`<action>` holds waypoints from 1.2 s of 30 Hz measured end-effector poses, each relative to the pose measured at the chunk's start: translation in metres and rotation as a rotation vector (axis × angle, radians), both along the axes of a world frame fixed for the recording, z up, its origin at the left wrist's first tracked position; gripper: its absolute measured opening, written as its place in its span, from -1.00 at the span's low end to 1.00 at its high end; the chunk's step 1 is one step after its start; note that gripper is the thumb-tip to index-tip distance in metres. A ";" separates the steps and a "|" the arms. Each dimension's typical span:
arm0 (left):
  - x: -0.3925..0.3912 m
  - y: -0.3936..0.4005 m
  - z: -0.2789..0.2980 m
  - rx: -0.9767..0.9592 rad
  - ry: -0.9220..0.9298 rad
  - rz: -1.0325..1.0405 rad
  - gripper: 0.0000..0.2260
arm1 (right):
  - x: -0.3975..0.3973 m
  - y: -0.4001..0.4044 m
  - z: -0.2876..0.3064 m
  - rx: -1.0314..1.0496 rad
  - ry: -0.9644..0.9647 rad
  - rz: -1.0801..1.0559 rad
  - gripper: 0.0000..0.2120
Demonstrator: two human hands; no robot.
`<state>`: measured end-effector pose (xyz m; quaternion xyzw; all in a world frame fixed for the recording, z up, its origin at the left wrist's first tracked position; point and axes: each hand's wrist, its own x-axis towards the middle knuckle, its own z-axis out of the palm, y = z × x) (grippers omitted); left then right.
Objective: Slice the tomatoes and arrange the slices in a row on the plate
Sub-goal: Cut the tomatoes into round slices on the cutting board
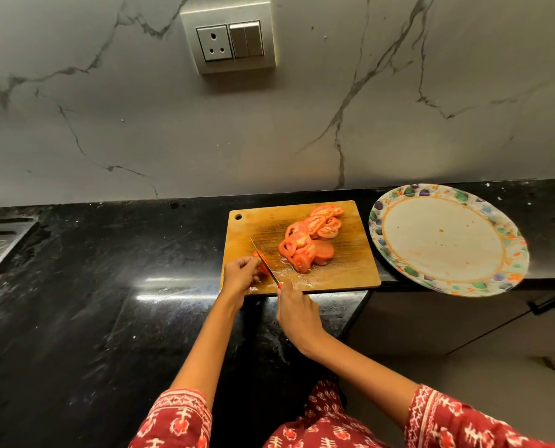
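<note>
Midway through the slicing, I hold the last piece of tomato [260, 266] down at the near left corner of the wooden cutting board [350, 270], my left hand [241, 272] curled over it, fingertips tucked close to the blade. My right hand [297, 313] grips the red handle of the knife [265, 262], whose blade angles across the tomato piece, edge down on it. Cut slices [308, 242] lie heaped in an overlapping pile across the middle and far side of the board. The patterned plate [509, 276] waits to the right on the black counter [75, 318], part of it overhanging the edge, with no slice on it yet. As I judge it, cutting is nearly finished; next comes setting the knife aside and carrying slices over, one by one, into a row.
</note>
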<state>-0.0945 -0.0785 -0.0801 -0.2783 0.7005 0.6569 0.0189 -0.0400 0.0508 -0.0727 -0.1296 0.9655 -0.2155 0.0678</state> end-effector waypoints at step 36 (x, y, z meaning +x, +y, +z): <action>-0.002 0.001 0.006 0.129 0.076 0.053 -0.79 | -0.004 0.001 -0.010 -0.057 -0.129 -0.010 -0.78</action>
